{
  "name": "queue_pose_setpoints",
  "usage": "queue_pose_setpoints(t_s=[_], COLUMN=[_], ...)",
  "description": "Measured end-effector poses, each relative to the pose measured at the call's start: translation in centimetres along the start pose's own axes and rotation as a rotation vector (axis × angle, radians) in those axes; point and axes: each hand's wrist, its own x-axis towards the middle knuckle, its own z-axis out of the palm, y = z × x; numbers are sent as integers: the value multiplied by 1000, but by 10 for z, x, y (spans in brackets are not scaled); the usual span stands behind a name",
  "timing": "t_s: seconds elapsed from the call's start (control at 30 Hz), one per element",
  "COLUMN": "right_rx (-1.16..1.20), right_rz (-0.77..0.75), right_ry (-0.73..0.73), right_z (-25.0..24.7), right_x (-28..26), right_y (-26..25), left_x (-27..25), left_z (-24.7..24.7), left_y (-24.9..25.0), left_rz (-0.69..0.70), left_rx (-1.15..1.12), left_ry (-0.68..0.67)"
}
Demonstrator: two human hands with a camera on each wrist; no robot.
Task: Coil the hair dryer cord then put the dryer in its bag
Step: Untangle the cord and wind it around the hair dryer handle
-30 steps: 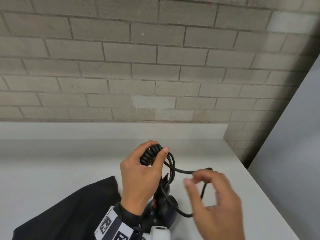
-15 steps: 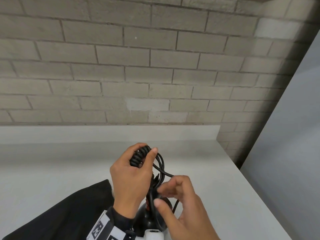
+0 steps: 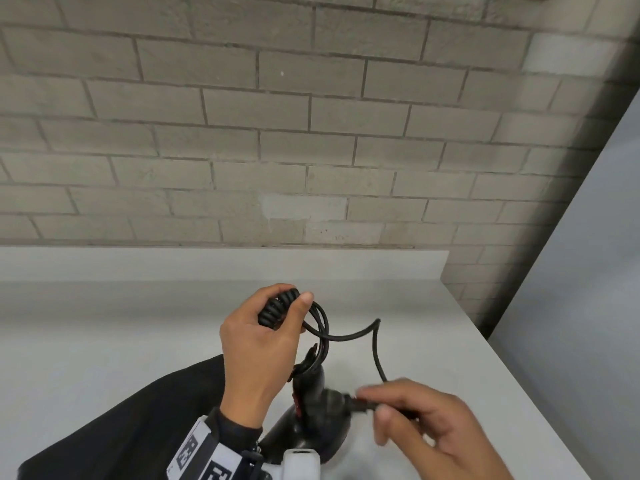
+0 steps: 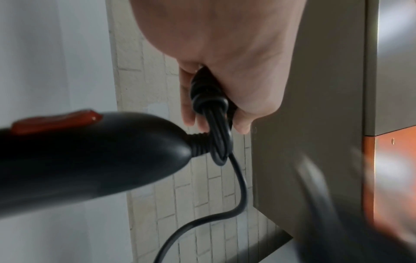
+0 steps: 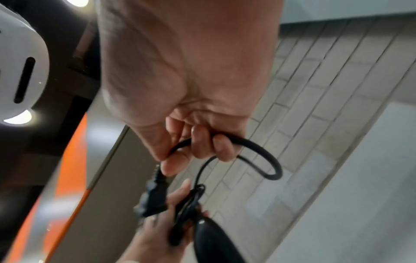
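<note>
A black hair dryer [image 3: 313, 410] with a red switch [image 4: 54, 121] hangs below my left hand [image 3: 263, 344], above the white table. That hand grips a tight bundle of coiled black cord [image 3: 278, 306], thumb pressed over it. A loose length of cord [image 3: 375, 344] arcs right and down to my right hand [image 3: 426, 431]. Fingers and thumb of the right hand [image 5: 191, 142] pinch the cord just behind the plug [image 5: 154, 199]. The black fabric bag [image 3: 114, 424] lies flat on the table, left of the dryer.
The white table [image 3: 104, 334] ends at a right edge beside a grey panel [image 3: 581, 306]. A brick wall [image 3: 277, 133] stands behind the table's raised back lip.
My right hand has slid along the cord to its plug end and drawn it lower right, so a loose loop now stands out to the right. The left hand keeps its grip.
</note>
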Motion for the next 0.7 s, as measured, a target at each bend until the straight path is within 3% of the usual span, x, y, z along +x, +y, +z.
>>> queue_pose_setpoints(t_s=[0.17, 0.27, 0.4, 0.47, 0.53, 0.7], right_rx=[-662, -713, -589, -599, -670, -604], right_rz=[-45, -226, -412, -411, -398, -397], right_ry=[13, -10, 467, 606, 576, 244], right_z=[-15, -3, 19, 27, 27, 13], right_x=[-11, -12, 1, 12, 22, 37], right_y=[55, 86, 68, 55, 48, 39], left_x=[-1, -5, -10, -12, -12, -8], left_z=[0, 4, 11, 13, 13, 8], left_y=[-2, 0, 2, 2, 2, 1], left_rz=[-74, -108, -125, -121, -120, -109], left_rx=[-43, -65, -65, -61, -63, -45], left_ry=[-30, -63, -88, -95, -99, -113])
